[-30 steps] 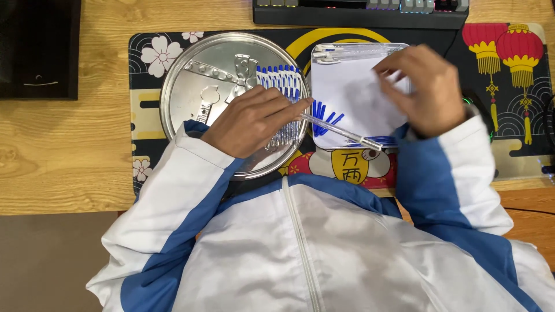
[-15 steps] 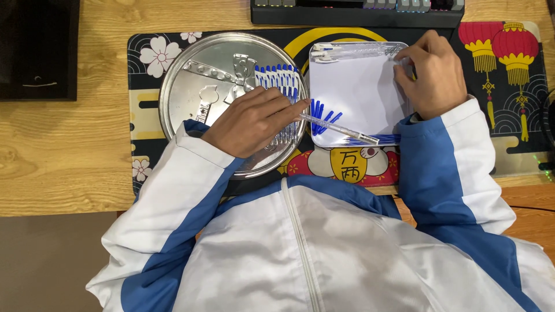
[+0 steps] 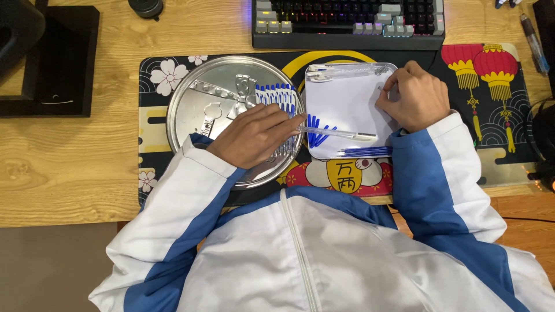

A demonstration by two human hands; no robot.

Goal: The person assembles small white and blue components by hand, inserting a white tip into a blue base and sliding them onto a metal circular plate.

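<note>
Head view: left hand (image 3: 254,138) pinches clear pen (image 3: 338,133); right hand (image 3: 413,98) curled on white tray (image 3: 347,98) (holding nothing visible); careless sweep could scatter blue caps (image 3: 276,94)

You have one round silver metal tray (image 3: 196,110), one square white plastic tray (image 3: 347,98), one clear pen barrel (image 3: 341,133), and one backlit keyboard (image 3: 347,23).

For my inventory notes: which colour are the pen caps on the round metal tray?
Blue, clearest in the head view: pen caps on the round metal tray.
</note>
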